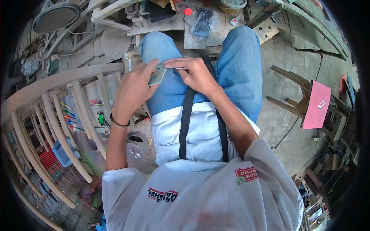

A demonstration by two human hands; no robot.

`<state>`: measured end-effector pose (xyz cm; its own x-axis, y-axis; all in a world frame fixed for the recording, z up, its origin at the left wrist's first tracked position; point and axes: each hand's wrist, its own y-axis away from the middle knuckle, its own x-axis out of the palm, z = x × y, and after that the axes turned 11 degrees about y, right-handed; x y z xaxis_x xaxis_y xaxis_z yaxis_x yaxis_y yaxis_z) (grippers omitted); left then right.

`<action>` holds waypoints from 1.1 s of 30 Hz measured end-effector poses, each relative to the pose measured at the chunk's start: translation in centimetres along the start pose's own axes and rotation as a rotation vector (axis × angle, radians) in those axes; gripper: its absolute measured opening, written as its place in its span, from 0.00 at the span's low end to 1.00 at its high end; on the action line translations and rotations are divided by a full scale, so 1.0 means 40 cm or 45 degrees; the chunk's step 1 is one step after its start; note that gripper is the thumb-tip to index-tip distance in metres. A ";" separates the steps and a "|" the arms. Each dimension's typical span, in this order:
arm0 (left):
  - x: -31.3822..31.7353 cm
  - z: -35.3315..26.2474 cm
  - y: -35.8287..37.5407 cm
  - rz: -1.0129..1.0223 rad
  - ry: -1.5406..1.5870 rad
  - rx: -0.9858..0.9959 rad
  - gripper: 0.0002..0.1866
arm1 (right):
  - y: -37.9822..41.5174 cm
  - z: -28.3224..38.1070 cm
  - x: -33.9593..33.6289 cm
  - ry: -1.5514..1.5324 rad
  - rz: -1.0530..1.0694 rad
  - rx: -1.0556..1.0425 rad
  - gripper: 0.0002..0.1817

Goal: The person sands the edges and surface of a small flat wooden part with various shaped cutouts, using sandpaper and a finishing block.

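Both hands meet over my lap, above blue jeans. My left hand [135, 86] pinches a small flat grey-green sheet [157, 77], which looks like a piece of sandpaper, between thumb and fingers. My right hand [194, 73] grips the sheet's upper right edge with its fingertips. A black band circles my left wrist. Two black straps [185, 123] hang down over my white shirt.
A curved wooden chair back with several spindles [58, 115] stands at my left. Wood offcuts and a round disc [115, 40] lie ahead, with a plastic bag [203, 21] and a red-capped bottle [187, 10]. A stool with a pink board [317, 104] is on the right.
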<state>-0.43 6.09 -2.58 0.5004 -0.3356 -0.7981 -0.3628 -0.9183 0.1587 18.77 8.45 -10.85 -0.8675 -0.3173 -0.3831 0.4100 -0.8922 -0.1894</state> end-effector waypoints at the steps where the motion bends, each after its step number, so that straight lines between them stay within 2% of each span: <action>1: -0.003 -0.005 -0.004 -0.001 0.029 -0.011 0.28 | 0.002 0.010 -0.002 0.006 -0.019 -0.002 0.22; 3: -0.013 -0.005 -0.009 0.006 0.047 -0.027 0.26 | 0.011 0.063 -0.026 -0.143 0.035 -0.145 0.21; 4: -0.014 -0.004 -0.006 0.022 0.068 -0.076 0.24 | 0.014 0.100 -0.045 -0.340 0.175 -0.016 0.20; 5: -0.011 -0.003 -0.005 0.013 0.063 -0.082 0.24 | 0.012 0.076 -0.035 -0.343 0.182 -0.025 0.20; 7: -0.009 -0.002 0.001 0.040 0.078 -0.096 0.23 | 0.014 -0.018 0.016 -0.141 0.007 -0.039 0.20; 8: -0.012 -0.003 0.002 0.048 0.062 -0.083 0.23 | 0.007 -0.050 0.029 -0.092 0.037 0.072 0.21; 11: -0.015 -0.004 -0.020 0.022 0.086 -0.084 0.23 | 0.007 0.043 -0.015 -0.208 0.036 -0.081 0.21; 12: -0.015 0.006 -0.018 -0.019 0.047 0.001 0.25 | 0.009 0.082 -0.032 -0.337 0.101 -0.064 0.22; 13: -0.009 0.004 -0.004 -0.049 0.010 0.064 0.27 | 0.015 0.046 -0.015 -0.345 0.125 -0.046 0.22; 14: -0.002 0.000 -0.002 -0.059 0.120 -0.008 0.22 | 0.019 -0.020 0.018 -0.102 0.026 -0.022 0.22; 15: -0.001 0.000 0.007 -0.018 0.123 -0.014 0.22 | 0.022 -0.073 0.043 0.146 -0.095 0.008 0.22; 17: -0.008 0.007 -0.019 -0.086 0.143 0.099 0.15 | 0.022 -0.098 0.035 0.068 -0.125 0.066 0.22; 18: -0.011 0.005 -0.024 -0.099 0.191 0.060 0.12 | 0.022 -0.078 0.026 0.111 -0.148 0.040 0.21; 21: -0.027 0.008 -0.021 -0.067 0.208 0.079 0.12 | 0.012 -0.069 0.018 0.103 -0.213 -0.074 0.22; 22: -0.040 0.003 -0.007 -0.077 0.191 0.071 0.12 | 0.014 -0.051 0.009 0.033 -0.146 0.081 0.22; 23: -0.053 -0.007 0.001 -0.095 0.281 -0.018 0.13 | 0.009 -0.035 0.002 -0.028 -0.088 0.233 0.23; 24: -0.061 -0.020 0.001 -0.110 0.379 -0.097 0.13 | 0.015 -0.048 0.023 -0.064 -0.171 0.112 0.25; 25: -0.069 -0.041 0.001 -0.108 0.378 -0.077 0.13 | 0.012 -0.039 0.016 -0.053 -0.187 0.109 0.25; 27: -0.075 -0.090 0.014 -0.213 0.730 -0.324 0.14 | 0.027 -0.023 0.013 -0.037 -0.138 0.085 0.26; 28: -0.062 -0.098 0.008 -0.272 0.747 -0.238 0.15 | 0.029 -0.024 0.023 -0.003 -0.240 0.023 0.27; 29: -0.052 -0.090 0.002 -0.279 0.751 -0.249 0.15 | 0.031 -0.024 0.024 -0.007 -0.227 0.023 0.27; 31: -0.038 -0.067 -0.010 -0.307 0.851 -0.280 0.16 | 0.029 -0.021 0.027 0.036 -0.312 0.226 0.27; 33: -0.034 -0.056 -0.021 -0.292 0.836 -0.270 0.17 | 0.026 -0.019 0.027 0.039 -0.340 0.254 0.27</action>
<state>0.94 6.84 -0.33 0.9385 -0.1257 -0.3215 -0.0654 -0.9792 0.1919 18.48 7.41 -12.16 -0.9267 -0.0566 -0.3714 0.1034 -0.9888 -0.1072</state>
